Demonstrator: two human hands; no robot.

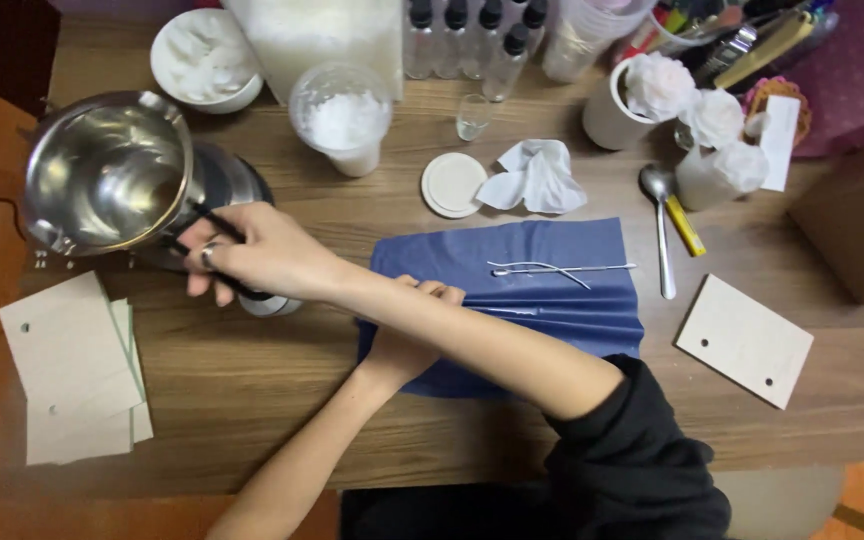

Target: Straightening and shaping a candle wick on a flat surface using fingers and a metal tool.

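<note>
While the head view looks down on the wooden tabletop (252, 390), the right hand (257, 255) crosses over to the left, fingers closed round the black handle (214, 222) of a steel pouring pot (107, 172) at the left edge. The pot looks rigid, smooth and likely weighty — the handle seems the surest hold. The left hand (407, 335) rests loosely curled on a soft blue cloth (542, 280), gripping nothing I can see — beside thin metal tools (552, 268).

The table bears one steel pot (107, 170), one spoon (660, 225), one blue cloth (542, 290), two white cups (617, 115).
</note>
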